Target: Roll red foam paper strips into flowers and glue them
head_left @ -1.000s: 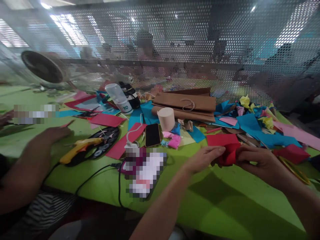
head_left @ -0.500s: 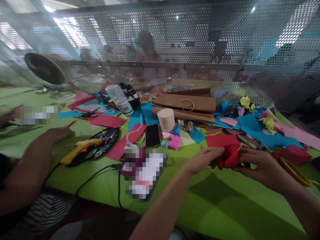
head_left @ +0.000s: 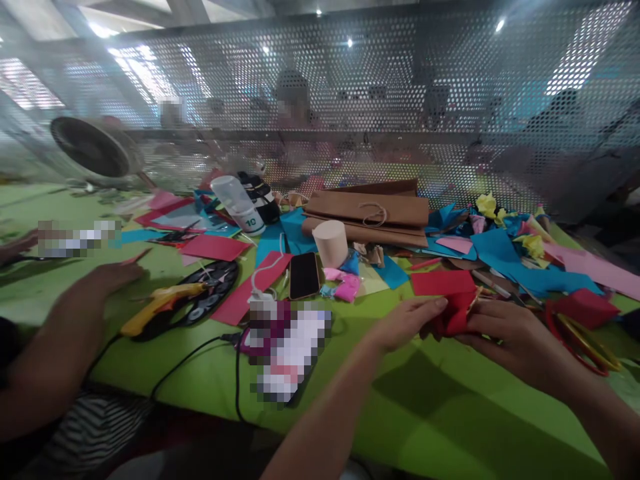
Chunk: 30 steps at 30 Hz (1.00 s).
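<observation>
The folded red paper piece sits between my two hands, just above the green table cover. My left hand pinches its left edge with thumb and fingers closed on it; my right hand curls around its right side, fingers bent and gripping it from the other end. A flat red paper sheet lies just behind the folded piece, touching it.

Left of the folded piece lies a black smartphone, face up, and just behind the phone stands a cream cylinder. Farther left and back from the folded piece, a tilted white bottle shows the number "10" on its label; no other writing is legible. Beyond the cylinder, brown paper bags lie flat. Well left of the folded piece, a yellow glue gun rests on a black round tray, and another person's hand lies flat near it. Just right of my right hand lies a red-and-yellow ring.

Compared with a moment ago, my hands keep the same hold on the paper, and the whole table has slid slightly lower in view.
</observation>
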Each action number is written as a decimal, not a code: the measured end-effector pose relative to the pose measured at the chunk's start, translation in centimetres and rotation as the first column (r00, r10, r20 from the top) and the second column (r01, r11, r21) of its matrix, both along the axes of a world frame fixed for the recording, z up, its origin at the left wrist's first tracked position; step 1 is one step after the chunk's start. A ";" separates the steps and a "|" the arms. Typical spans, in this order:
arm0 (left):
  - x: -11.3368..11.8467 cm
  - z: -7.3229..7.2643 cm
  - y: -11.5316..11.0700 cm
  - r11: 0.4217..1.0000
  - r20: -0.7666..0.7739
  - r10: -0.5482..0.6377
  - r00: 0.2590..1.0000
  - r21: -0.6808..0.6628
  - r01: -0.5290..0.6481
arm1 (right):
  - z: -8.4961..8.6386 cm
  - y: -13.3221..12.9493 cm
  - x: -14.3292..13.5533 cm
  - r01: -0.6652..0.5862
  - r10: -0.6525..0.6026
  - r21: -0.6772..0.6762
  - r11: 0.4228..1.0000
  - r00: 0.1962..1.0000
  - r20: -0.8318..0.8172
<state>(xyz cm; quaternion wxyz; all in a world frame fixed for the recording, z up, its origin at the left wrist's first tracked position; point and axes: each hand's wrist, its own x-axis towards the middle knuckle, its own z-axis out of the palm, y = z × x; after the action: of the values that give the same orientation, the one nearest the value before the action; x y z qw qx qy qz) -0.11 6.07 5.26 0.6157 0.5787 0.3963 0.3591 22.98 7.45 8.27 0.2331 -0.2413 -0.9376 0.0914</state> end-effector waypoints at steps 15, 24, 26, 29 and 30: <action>0.2 -0.2 0.0 0.998 -0.026 0.025 0.999 -0.060 -0.027 | -0.6 0.2 0.0 -0.006 0.006 0.051 0.999 1.000 0.010; 0.3 -0.6 0.0 0.997 -0.038 0.082 0.996 -0.001 -0.082 | -0.2 -0.5 0.6 0.207 -0.296 -0.335 0.919 0.924 -0.241; 0.4 -0.7 0.0 0.994 -0.085 0.106 0.991 0.041 -0.102 | -0.1 -0.9 0.5 0.266 -0.369 -0.325 0.908 0.875 -0.313; 0.7 -0.9 0.1 0.984 -0.099 0.153 0.983 0.109 -0.143 | -0.1 -1.4 -0.3 0.290 -0.376 -0.309 0.906 0.885 -0.273; 0.8 -0.9 0.1 0.981 -0.087 0.157 0.984 0.131 -0.145 | -0.2 -1.5 -0.7 0.297 -0.375 -0.305 0.905 0.896 -0.240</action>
<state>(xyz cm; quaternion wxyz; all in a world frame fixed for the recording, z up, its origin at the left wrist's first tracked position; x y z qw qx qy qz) 0.70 6.13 4.36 0.5297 0.6007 0.4453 0.4003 22.33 5.94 8.12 0.3477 -0.4131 -0.8160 0.2062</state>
